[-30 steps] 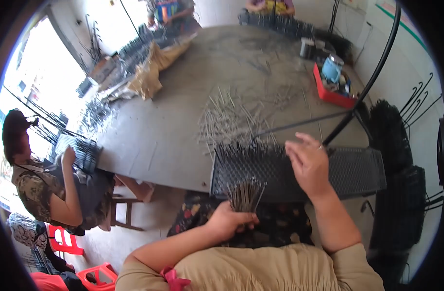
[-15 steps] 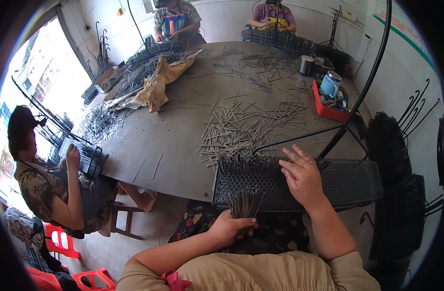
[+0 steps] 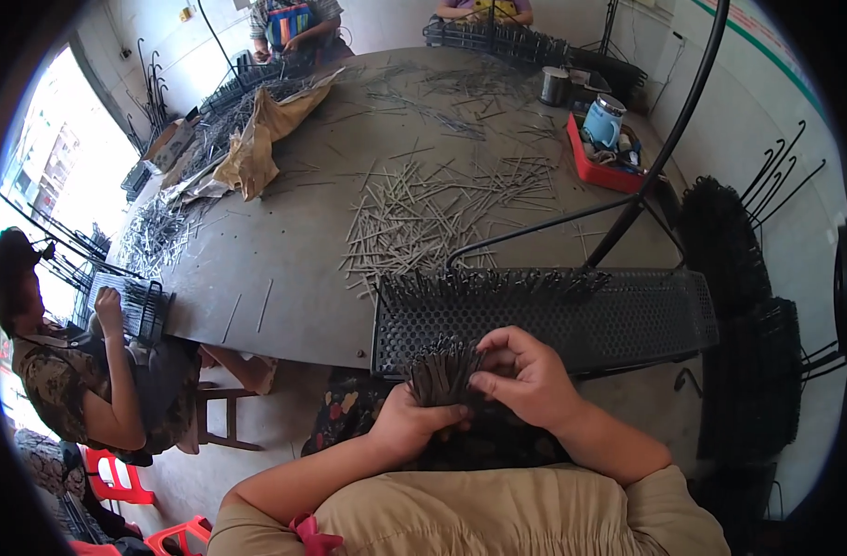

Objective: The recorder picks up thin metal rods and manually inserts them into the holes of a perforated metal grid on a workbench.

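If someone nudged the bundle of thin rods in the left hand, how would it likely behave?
The bundle would probably shift or splay, since no tie shows around it. Its rods are likely stiff, standing fairly straight above the left hand.

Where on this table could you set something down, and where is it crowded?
A bare table patch lies between two loose rods and the rod pile, nearer than the brown paper; another separates those rods from the left-edge rack. Crowded: that pile behind the perforated rack, and its near left corner, by the left hand and rod bundle.
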The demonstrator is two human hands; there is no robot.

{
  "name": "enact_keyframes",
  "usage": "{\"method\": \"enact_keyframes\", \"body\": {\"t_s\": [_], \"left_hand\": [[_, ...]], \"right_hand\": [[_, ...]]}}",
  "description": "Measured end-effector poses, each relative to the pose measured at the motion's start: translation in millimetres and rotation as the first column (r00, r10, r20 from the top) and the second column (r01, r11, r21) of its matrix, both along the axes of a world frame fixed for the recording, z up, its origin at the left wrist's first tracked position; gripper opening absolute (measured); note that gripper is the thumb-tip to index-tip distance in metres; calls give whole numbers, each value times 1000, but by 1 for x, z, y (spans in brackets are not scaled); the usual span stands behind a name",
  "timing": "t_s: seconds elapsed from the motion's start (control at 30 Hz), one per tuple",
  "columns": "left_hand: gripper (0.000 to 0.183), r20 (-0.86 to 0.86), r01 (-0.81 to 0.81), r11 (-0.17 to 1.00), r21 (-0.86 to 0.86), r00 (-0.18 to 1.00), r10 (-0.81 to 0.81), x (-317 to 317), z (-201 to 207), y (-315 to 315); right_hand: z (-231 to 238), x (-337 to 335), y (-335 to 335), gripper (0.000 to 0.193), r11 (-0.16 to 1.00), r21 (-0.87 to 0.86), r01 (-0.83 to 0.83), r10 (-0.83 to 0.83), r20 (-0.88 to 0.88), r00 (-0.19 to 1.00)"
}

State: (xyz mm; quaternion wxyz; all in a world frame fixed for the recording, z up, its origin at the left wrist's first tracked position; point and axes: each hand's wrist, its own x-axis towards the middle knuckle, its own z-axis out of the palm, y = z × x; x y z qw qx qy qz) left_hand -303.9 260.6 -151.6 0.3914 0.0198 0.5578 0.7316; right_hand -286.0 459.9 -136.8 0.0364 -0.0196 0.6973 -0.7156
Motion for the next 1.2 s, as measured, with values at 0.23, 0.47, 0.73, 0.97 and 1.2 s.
{"method": "enact_keyframes", "body": {"t_s": [0.23,0.47,0.73,0.97,1.2], "left_hand": [[22,25,-25,999,-23,999,25,5,-2,0],[22,129,-90,993,77,988,80,10,-9,-2],[23,110,-98,993,71,990,89,12,-11,-4],[12,281,-122,987,100,956,90,5,-11,-6],[11,291,-100,995,-9,952,98,5,-14,-4]], "right_hand": [[-5,5,-4,33,994,110,13,-8,-44,999],[-7,8,-1,24,1000,25,-5,6,-36,999],[-1,6,-3,25,995,26,95,-92,-93,991],[10,-10,27,21,943,-199,267,-293,-114,949],[1,-43,83,12,817,37,576,-454,-575,681]]}}
